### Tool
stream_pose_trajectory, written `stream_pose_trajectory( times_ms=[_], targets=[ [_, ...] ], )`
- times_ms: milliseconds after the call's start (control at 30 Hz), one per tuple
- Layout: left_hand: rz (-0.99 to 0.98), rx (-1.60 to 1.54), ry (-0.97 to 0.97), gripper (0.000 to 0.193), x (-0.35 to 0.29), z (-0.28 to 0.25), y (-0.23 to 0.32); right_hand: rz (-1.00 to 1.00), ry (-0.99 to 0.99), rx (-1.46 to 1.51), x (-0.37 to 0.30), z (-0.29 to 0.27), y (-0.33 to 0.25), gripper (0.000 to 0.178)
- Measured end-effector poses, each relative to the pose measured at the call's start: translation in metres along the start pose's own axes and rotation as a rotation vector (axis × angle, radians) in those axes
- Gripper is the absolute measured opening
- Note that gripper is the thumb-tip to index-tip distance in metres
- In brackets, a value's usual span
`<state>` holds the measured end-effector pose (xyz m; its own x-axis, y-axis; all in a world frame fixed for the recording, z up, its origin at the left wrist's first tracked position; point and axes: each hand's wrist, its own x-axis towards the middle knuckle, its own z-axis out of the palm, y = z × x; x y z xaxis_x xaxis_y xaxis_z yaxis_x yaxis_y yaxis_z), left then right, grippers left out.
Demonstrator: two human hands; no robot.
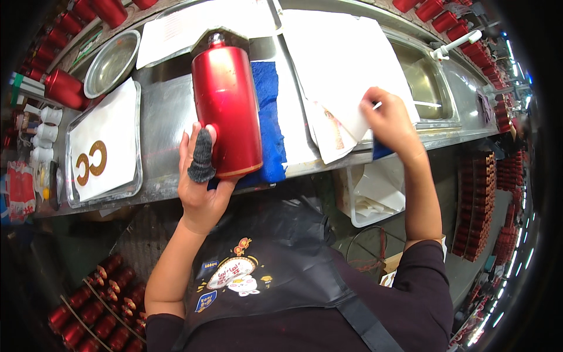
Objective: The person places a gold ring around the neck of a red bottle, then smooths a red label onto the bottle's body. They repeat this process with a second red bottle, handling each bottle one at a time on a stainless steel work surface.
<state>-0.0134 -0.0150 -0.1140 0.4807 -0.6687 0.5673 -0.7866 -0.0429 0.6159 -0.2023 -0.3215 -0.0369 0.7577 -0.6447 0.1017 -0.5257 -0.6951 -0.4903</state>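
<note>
A glossy red metal bottle (227, 108) lies on the steel bench in front of me, its neck pointing away. My left hand (202, 176) holds it near the base, fingers along its left side and thumb at the bottom end; one finger wears a dark ribbed cover. A blue cloth (268, 117) shows beside and beneath the bottle. To the right, my right hand (388, 117) pinches the near edge of a white paper sheet (354, 117). Its fingertips are slightly blurred. Under that raised edge, another sheet (331, 138) shows a brownish printed pattern.
At left, a metal tray (139, 149) bears white paper with gold curved shapes, near a steel bowl (113, 63). A sink (431, 82) with a white tap (460, 44) is at right. Below the bench edge stands a white bin (352, 202) of paper. Red bottles (476, 205) stand in racks around.
</note>
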Motion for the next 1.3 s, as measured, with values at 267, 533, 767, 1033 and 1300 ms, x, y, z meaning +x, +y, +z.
stream_pose_trajectory(
  times_ms=[267,533,767,1033,1300],
  targets=[
    [-0.003,0.009,0.035,0.073,0.002,0.001,0.005,0.487,0.348,-0.645,0.044,-0.112,0.134,0.023],
    [-0.012,0.005,-0.027,0.081,0.002,-0.007,0.008,0.105,0.253,-0.401,0.041,-0.010,0.064,0.064],
    [0.016,0.025,-0.005,0.073,0.002,-0.003,0.005,0.151,0.254,-0.569,0.075,-0.015,0.065,0.018],
    [0.060,0.005,-0.037,0.081,0.001,-0.004,0.000,0.156,0.671,-0.418,0.039,-0.101,0.092,0.018],
    [-0.001,-0.004,-0.032,0.079,0.001,-0.002,0.001,0.405,1.048,-0.082,-0.145,-0.175,0.212,0.028]
  ],
)
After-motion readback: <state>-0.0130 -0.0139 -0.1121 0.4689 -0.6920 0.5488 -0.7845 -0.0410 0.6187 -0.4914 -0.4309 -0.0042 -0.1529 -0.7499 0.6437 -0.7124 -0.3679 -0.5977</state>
